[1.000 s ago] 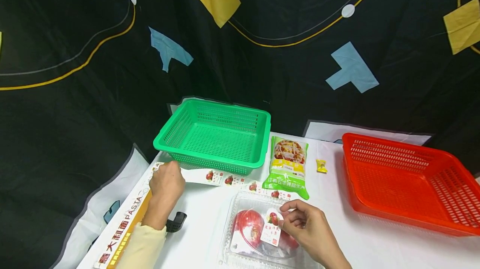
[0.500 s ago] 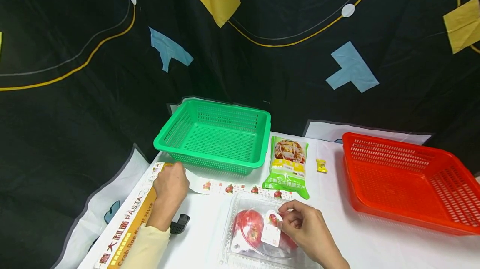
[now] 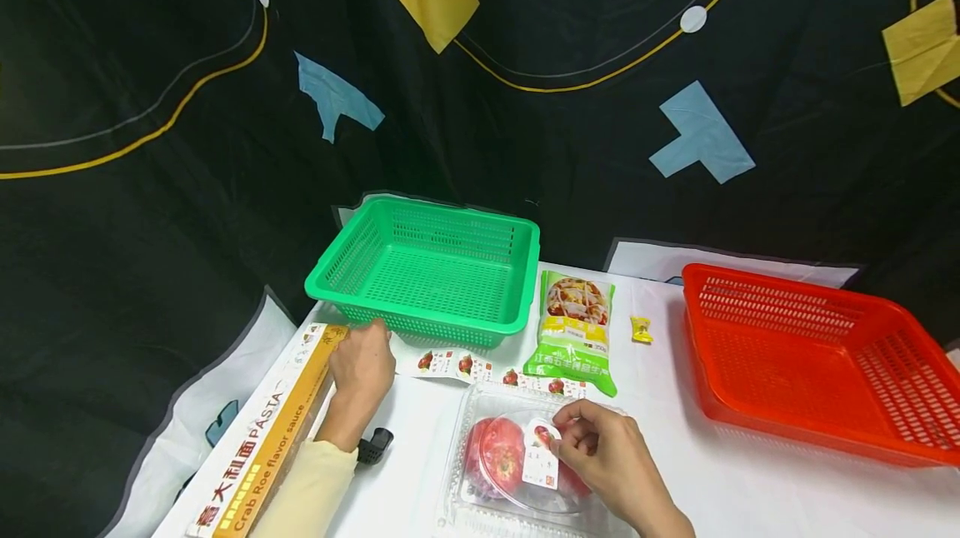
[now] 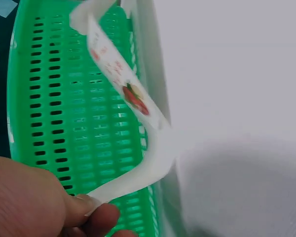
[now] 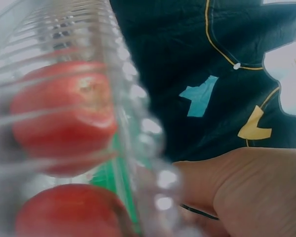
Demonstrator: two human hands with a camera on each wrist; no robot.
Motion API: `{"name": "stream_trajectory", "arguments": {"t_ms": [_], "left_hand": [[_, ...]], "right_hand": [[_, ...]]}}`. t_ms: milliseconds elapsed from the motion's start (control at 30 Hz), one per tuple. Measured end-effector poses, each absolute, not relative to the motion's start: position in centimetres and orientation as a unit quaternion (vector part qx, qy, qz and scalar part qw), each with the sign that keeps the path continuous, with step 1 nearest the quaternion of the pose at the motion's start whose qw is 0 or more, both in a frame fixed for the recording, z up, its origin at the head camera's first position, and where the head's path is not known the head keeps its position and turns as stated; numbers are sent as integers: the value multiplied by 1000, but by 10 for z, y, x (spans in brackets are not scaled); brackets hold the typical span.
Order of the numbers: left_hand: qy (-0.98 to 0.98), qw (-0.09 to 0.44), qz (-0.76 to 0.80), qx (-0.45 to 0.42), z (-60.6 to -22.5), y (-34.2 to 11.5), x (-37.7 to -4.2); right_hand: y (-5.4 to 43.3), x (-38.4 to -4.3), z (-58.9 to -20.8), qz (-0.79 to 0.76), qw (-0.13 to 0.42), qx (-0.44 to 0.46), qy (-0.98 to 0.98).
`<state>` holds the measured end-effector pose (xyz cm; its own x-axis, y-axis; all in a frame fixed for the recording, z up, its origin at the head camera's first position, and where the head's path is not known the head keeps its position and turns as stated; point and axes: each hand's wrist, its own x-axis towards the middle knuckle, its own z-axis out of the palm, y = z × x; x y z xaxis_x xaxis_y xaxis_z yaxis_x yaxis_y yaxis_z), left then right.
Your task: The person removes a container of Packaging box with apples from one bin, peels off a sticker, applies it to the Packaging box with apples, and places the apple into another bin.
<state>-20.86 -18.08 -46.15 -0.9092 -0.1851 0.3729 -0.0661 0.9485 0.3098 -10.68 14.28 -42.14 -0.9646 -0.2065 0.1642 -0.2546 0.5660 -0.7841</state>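
Observation:
My left hand (image 3: 363, 363) pinches the end of a white strip of apple stickers (image 3: 453, 365) between thumb and finger. The strip bends and twists in the left wrist view, lying over the green basket's side there. My right hand (image 3: 606, 461) pinches the upper right edge of a single white sticker (image 3: 540, 467) with thumb and forefinger. That sticker, printed with red fruit, overlaps the lid of a clear plastic box (image 3: 456, 471). Red apples (image 3: 495, 456) sit inside the box. In the right wrist view, the box's ribbed side (image 5: 130, 74) partly covers my right hand (image 5: 251, 192).
A green basket (image 3: 427, 317) stands at the back, and a red basket (image 3: 825, 430) at the right. Between them lie a green food packet (image 3: 573, 355) and a small yellow wrapped piece (image 3: 641, 328). A long pasta box (image 3: 277, 430) lies along the left edge.
My left hand has moved to the right, away from the pasta box, and its strip end has come closer to the plastic box. My right hand has barely moved and keeps the sticker.

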Motion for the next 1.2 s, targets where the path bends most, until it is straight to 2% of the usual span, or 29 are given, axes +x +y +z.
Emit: {"name": "stream_trajectory", "arguments": {"t_ms": [433, 633, 767, 1000, 1200], "left_hand": [[-968, 189, -134, 99, -468, -182, -212], [-961, 204, -157, 104, -469, -183, -212], [-955, 218, -177, 94, -470, -184, -211], [-952, 236, -186, 56, -473, -185, -208], [-948, 251, -196, 22, -474, -179, -202]], "right_hand": [[142, -108, -423, 392, 55, 134, -909], [142, -107, -426, 368, 80, 165, -912], [142, -105, -427, 340, 77, 196, -917], [145, -97, -425, 283, 38, 230, -930], [145, -93, -423, 178, 67, 225, -956]]}}
